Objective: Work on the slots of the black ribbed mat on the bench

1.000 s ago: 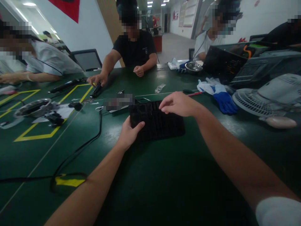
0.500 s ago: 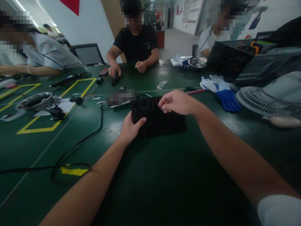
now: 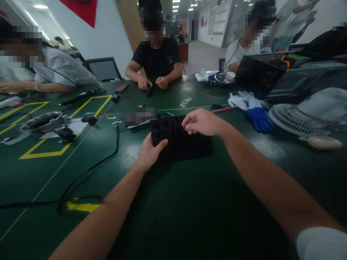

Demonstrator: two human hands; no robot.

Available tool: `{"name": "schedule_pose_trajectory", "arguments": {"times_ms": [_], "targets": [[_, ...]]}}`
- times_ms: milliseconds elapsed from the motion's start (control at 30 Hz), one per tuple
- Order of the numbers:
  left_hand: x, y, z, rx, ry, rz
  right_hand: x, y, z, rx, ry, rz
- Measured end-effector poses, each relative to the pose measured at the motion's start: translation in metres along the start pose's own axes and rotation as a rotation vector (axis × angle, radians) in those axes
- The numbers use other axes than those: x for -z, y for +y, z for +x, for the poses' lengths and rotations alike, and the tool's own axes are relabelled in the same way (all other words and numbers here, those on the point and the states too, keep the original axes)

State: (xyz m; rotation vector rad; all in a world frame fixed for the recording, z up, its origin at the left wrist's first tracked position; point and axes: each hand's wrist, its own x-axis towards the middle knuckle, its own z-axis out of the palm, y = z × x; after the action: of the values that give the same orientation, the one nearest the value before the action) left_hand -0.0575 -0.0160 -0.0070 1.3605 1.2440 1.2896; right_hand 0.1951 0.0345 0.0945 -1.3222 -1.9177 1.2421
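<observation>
My left hand (image 3: 150, 151) grips the left edge of a black rectangular tray (image 3: 187, 146) that looks divided by ribs, its thumb lying over the top face. The tray is tilted toward me above the green table (image 3: 173, 216); its dark surface hides the detail. Over the tray's upper right part, my right hand (image 3: 204, 122) is closed in a pinch. A tiny shiny bit shows at those fingertips, too small to name. Just behind the tray lies a flat item (image 3: 139, 117), partly blurred out, with a light edge.
White-and-blue gloves (image 3: 256, 113) and a white fan (image 3: 303, 115) are on the right. A metal bowl (image 3: 45, 121) stands left, near yellow tape marks. A black cable (image 3: 89, 168) loops beside my left arm. Across the table, a person in black (image 3: 157, 63) handles a dark object.
My view has tilted up slightly. Both my hands and the tray keep nearly the same pose. The person across has moved the dark object a little to the right.
</observation>
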Motion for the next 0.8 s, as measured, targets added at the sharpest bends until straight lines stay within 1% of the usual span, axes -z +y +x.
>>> {"name": "schedule_pose_trajectory", "arguments": {"times_ms": [367,500,667,800], "targets": [[0.0,0.001,-0.002,-0.006,-0.011,0.006,-0.007,0.004,0.002,0.007,-0.007,-0.006],[0.0,0.0,-0.001,-0.003,-0.005,0.005,-0.009,0.001,-0.001,0.011,0.016,-0.038],[0.0,-0.003,0.0,-0.038,-0.013,0.021,-0.011,-0.001,-0.002,0.028,0.044,-0.081],[-0.001,-0.003,0.0,-0.021,-0.014,0.001,-0.011,0.0,-0.002,0.066,0.072,-0.124]]}}
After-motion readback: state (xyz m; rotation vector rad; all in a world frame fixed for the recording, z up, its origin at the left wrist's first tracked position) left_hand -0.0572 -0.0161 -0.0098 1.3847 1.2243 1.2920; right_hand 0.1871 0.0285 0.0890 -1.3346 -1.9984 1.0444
